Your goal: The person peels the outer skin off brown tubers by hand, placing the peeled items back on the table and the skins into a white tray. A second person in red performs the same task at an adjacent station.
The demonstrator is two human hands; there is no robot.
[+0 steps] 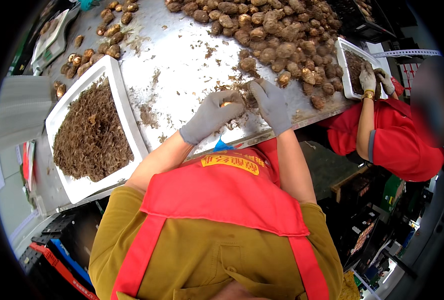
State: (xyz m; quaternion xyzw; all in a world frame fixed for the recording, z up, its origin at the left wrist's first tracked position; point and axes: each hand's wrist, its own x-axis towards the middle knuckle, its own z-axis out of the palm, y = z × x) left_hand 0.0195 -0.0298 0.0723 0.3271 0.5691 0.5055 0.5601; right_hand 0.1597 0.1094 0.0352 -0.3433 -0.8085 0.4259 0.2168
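Observation:
My left hand, in a grey work glove, is closed around a small taro corm. Only a pale, bared patch of that corm shows between the fingers. Close by on the right, my gloved right hand curls its fingers around dark brown fibrous matter; whether this is loose husk or part of a corm is unclear. Both hands are low over the near edge of a metal table, where husk scraps are scattered. Beyond them rises a large heap of hairy brown taro corms.
Left of my hands stands a white foam box full of brown husk fibres. Several partly cleaned corms lie behind it, near a scale. At right, a co-worker's gloved hands are over another foam box.

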